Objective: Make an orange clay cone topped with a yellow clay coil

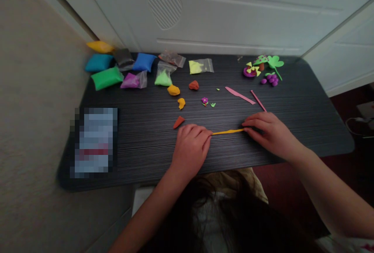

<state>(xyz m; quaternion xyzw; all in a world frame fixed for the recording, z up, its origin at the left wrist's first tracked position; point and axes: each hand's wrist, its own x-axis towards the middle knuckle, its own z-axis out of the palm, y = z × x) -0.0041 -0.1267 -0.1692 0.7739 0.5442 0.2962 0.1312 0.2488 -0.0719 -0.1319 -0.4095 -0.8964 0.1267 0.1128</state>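
A thin yellow-orange strip of modelling clay [229,131] stretches between my two hands, low over the dark table. My left hand [191,144] has its fingers closed on the strip's left end. At the right end, my right hand [267,130] pinches it between thumb and fingers. Just beyond my left hand lies a reddish-brown clay wedge [179,122]. Farther back are two orange clay lumps [173,90] and a brown lump [193,85]. A small purple clay flower [205,100] sits beside a tiny green leaf piece [213,105]. Past my right hand rests a pink rod [258,100].
A pink clay knife [240,95] lies beyond the strip. Finished clay pieces, including purple grapes [271,79] and a green clover shape [275,62], stand at the back right. Several bags of coloured clay [106,78] line the back left. A blurred-out tablet-like object [95,142] lies left.
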